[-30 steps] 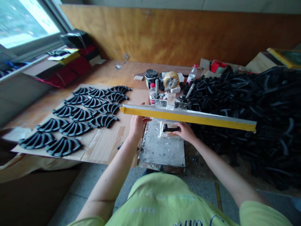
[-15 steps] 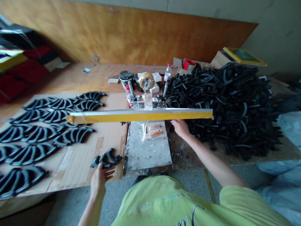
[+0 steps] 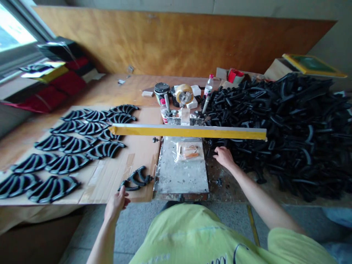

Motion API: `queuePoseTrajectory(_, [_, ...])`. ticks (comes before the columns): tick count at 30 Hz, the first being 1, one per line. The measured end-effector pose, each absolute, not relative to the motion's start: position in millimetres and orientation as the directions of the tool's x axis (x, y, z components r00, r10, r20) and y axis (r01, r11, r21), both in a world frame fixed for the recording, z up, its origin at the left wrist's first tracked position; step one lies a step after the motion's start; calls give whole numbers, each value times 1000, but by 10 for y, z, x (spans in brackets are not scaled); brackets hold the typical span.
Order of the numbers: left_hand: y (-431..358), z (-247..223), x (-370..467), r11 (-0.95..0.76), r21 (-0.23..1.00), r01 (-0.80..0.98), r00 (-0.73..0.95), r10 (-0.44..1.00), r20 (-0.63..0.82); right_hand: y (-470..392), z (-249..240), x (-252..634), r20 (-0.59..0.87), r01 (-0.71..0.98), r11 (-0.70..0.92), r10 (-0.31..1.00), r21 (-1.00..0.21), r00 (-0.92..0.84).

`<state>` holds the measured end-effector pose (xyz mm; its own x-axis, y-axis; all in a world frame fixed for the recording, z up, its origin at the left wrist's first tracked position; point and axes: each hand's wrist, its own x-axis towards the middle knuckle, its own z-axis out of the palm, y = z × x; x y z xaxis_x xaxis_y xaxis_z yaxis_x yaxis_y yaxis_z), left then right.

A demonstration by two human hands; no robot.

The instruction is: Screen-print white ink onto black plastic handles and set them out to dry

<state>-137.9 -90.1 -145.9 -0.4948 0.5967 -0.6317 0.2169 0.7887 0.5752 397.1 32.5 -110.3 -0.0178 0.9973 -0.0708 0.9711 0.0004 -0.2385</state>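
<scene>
On the cardboard, a small group of black curved handle-like parts [image 3: 139, 178] lies near the front right edge. My left hand [image 3: 117, 202] is at its near left end, thumb against a part and fingers curled in. To the right of the grey metal plate [image 3: 183, 179], my right hand [image 3: 224, 157] is at the left edge of a big heap of black curved parts [image 3: 264, 121]. Its fingers are closed around a dark part [image 3: 211, 151], mostly lost against the dark surface. A clear bag with orange-brown pieces [image 3: 190, 152] rests on the plate.
A yellow and white bar [image 3: 189, 131] spans above the plate, between both work areas. Rows of fanned black parts [image 3: 68, 157] cover the cardboard [image 3: 107, 183] at left. Behind stand a tape roll [image 3: 184, 94], a lidded tub [image 3: 162, 91] and a bottle [image 3: 209, 84].
The view has shifted, so the bench sits further right. My left fingers, spread before, are now curled in. My right hand has drawn back towards me from beside the bar.
</scene>
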Motion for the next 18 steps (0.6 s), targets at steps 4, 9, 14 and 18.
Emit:
queuePoseTrajectory(4, [-497,-951,-1076,568,803,183,-492,760,-425,418,-890,3646,94,856,149,989,-495,-118])
queuePoseTrajectory(9, [263,-67,-269,146,985,96,-312,944,-110,518,-886,2996,272,742,512,859,-433,-435])
queuePoseTrajectory(14, [565,555,210,-155,985,-76,-236,963,133,522,-962,2917,267,694,593,805,-409,-530])
queuePoseTrajectory(18, [578,706,324,-183,979,-92,-243,957,156,504,-957,2955,269,668,626,778,-402,-568])
